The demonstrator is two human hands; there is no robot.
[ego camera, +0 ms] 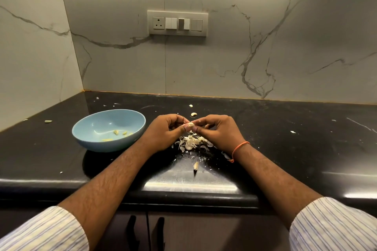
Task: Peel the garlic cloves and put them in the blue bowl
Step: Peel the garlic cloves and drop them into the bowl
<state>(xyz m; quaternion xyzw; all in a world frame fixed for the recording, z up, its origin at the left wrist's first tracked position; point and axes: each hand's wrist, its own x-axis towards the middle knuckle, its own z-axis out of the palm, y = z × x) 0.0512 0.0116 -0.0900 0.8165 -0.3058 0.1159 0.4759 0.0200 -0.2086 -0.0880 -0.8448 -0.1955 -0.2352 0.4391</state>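
Two hands: both are meeting over the black counter (265,128), pinching one garlic clove (191,124) between them.
Far left scrap: a small greenish bit (48,121) is lying alone on the counter, well apart from everything.
Blue bowl (85,138): it is sitting upright just beside the left wrist, holding a few peeled clove pieces (116,132) on its floor.
Left hand (165,130): its fingers are curling in, thumb and fingertips pinching the clove's left side.
Clove in work: it is hanging above the counter, between both sets of fingertips, right of the bowl.
Peel heap (191,141): papery white skins are piling on the counter directly under the hands.
Spare cloves: one (193,114) is lying just behind the hands, a smaller bit (191,106) farther back.
Stem piece (195,166): it is lying near the counter's front edge, between the forearms.
Right hand (218,130): its fingers are curling too, thumb and forefinger nipping the clove's right side.
Right wrist: an orange thread (240,146) is circling it.
Wall: a switch panel (177,23) is sitting on the marble backsplash above.
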